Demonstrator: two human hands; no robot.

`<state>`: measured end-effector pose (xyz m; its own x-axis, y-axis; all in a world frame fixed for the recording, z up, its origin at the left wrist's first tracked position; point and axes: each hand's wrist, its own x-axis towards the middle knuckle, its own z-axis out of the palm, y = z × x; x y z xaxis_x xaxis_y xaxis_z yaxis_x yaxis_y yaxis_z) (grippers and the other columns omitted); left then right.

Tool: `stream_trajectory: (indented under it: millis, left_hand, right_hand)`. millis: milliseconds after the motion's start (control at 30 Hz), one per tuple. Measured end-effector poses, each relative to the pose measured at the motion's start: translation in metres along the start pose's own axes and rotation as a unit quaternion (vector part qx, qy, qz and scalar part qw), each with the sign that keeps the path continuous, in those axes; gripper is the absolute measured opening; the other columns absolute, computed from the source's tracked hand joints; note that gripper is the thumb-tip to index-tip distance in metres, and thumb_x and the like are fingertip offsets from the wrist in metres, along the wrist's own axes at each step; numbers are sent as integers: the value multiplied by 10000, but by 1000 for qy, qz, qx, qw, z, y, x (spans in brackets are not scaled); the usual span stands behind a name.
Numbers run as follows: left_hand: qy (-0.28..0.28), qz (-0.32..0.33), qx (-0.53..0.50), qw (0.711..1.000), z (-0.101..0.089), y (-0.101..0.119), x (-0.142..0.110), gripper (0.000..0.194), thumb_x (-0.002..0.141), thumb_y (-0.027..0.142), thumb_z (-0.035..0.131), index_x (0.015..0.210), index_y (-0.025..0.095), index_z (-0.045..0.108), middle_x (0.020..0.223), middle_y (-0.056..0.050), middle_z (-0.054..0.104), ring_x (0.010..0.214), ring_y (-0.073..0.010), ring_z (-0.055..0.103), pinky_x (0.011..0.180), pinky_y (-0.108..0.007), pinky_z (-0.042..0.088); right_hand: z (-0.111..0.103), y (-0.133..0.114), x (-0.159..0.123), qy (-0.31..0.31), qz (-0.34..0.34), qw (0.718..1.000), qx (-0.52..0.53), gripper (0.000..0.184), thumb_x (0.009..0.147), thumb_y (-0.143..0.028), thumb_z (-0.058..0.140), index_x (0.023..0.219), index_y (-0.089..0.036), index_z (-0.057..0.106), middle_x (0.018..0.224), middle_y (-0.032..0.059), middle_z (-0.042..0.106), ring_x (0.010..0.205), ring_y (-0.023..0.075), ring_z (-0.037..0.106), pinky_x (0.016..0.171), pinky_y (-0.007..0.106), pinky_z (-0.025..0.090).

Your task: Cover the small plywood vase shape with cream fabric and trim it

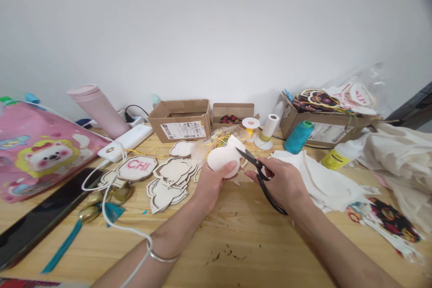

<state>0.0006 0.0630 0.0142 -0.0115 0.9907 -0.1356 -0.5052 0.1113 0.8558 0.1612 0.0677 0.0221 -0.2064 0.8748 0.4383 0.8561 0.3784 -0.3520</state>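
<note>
While left grip [218,183] pinched white piece [218,158], mid-frame, right grip [286,180] curled round scissors [259,167]; slipping piece risked crooked cut.

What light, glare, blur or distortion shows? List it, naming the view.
Head view: soft, fairly even light on the plain pale-grey wall; head view: small highlights on the shiny gold-coloured rounded pieces; head view: the pink cylindrical tumbler leans outward, probably wide-angle stretch; head view: the black scissors look fairly crisp, the crumpled cream fabric softer; head view: the top right corner darkens.
</note>
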Motion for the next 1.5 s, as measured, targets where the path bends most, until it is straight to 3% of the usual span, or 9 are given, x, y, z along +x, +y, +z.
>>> stream_trajectory:
  millis: [333, 467, 567, 933, 1067, 1200, 1300, 1400, 1500]
  left_hand:
    - [-11, -9, 15, 1000, -1, 3, 1, 331, 595, 189, 711, 912, 158, 619, 876, -49, 680, 746, -148, 626, 572, -180, 492]
    - [-9, -4, -12, 1000, 0, 6, 2, 381, 573, 142, 722, 936, 162, 609, 886, -38, 678, 786, -147, 624, 665, -197, 505]
    - [-26, -24, -29, 999, -1, 9, 2, 384, 591, 125, 706, 956, 165, 595, 858, -33, 675, 684, -120, 623, 596, -178, 507]
    - [-73, -119, -96, 986, -10, 15, 2, 207, 647, 127, 651, 851, 134, 614, 786, -44, 657, 525, -67, 568, 416, -126, 434]
    - [-71, -53, -14, 996, -7, 11, 1, 289, 638, 189, 673, 919, 153, 617, 804, -64, 669, 569, -106, 588, 445, -158, 433]
    - [-40, 26, 127, 991, -5, 8, -1, 266, 655, 283, 655, 887, 154, 643, 746, -57, 665, 620, -161, 597, 467, -204, 430]
    - [-56, 131, 254, 957, -4, 8, -2, 199, 709, 270, 592, 868, 179, 670, 813, -55, 664, 791, -198, 590, 688, -268, 459]
    - [-120, 242, 323, 907, -7, 7, -2, 284, 753, 187, 515, 1009, 226, 631, 1103, -56, 586, 1075, -217, 472, 951, -326, 307]
    - [-170, 297, 408, 846, -12, 2, 0, 395, 763, 101, 438, 1106, 248, 567, 1272, -67, 444, 1181, -220, 363, 1001, -371, 226]
  right_hand:
    - [-2, 1, 1, -55, 3, 992, 109, 305, 734, -434, 518, 568, -178, 528, 470, -48, 392, 448, 84, 332, 444, 199, 270]
    - [3, 6, 1, -118, 45, 970, 208, 279, 734, -420, 514, 653, -165, 591, 497, -39, 412, 463, 84, 339, 420, 189, 273]
    - [6, 11, 2, -155, 62, 950, 263, 290, 740, -422, 501, 691, -157, 610, 511, -35, 417, 461, 82, 345, 404, 186, 267]
    - [13, 13, 3, -83, 79, 967, 229, 276, 717, -423, 535, 751, -161, 615, 556, -16, 508, 511, 105, 436, 451, 199, 343]
    - [12, 7, 3, -57, 108, 947, 296, 287, 695, -430, 564, 739, -149, 599, 552, -15, 491, 488, 93, 418, 424, 192, 332]
    - [5, -1, 3, -40, 158, 902, 400, 335, 724, -467, 521, 754, -138, 581, 527, -25, 468, 410, 69, 383, 363, 185, 307]
    - [2, -4, 2, -61, 170, 864, 470, 342, 760, -473, 481, 693, -147, 557, 460, -44, 427, 377, 70, 379, 358, 190, 316]
    - [5, -4, 0, -80, 171, 819, 542, 344, 766, -469, 482, 643, -152, 537, 463, -36, 455, 389, 77, 414, 368, 191, 333]
    - [10, -4, 0, -76, 180, 782, 591, 312, 739, -440, 536, 656, -140, 552, 477, -26, 491, 407, 80, 441, 399, 198, 358]
